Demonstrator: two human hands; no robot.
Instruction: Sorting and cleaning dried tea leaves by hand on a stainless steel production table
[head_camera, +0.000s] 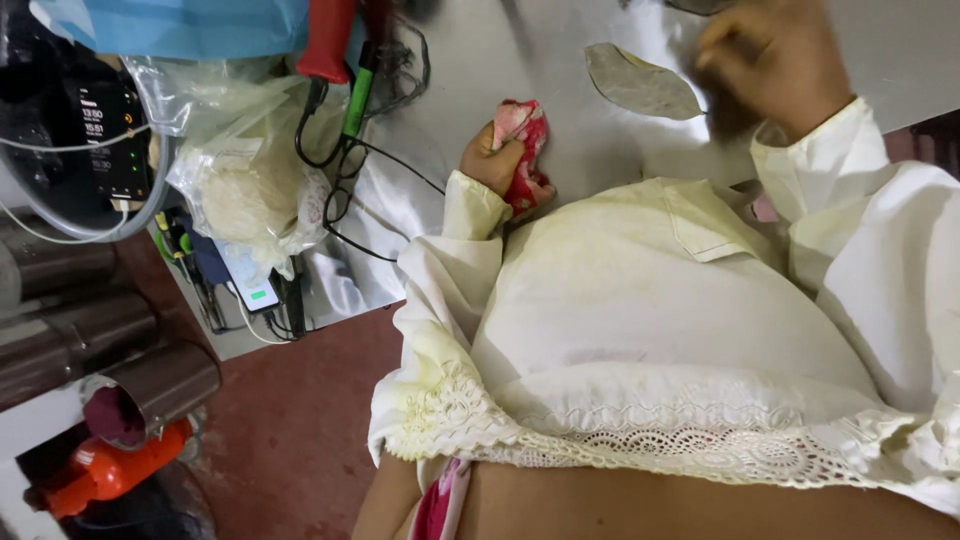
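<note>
- Left hand (490, 155) closed around a crumpled red cloth (524, 150), resting on the grey metal table (480, 60) just above the cream sleeve cuff.
- Right hand (770, 60) blurred, fingers curled inward, just beside the dried leaf (640, 84); cannot tell whether touching or gripping it.
- Dried leaf lying flat on the table, between the two hands, apart from the red cloth.
- Left of the red cloth: tangled black cables (350, 190), a green-handled tool (358, 95) and a red handle (328, 38), crowding that side.
- Further left: clear plastic bags (240, 170) over a pale bundle, a phone with lit screen (250, 285) at the table edge.
- Table edge running diagonally at lower left, red floor (290, 430) below.
- Metal pipes (130, 370) and an orange object (100, 470) low at far left.
- Bare table surface open between cables and leaf.
</note>
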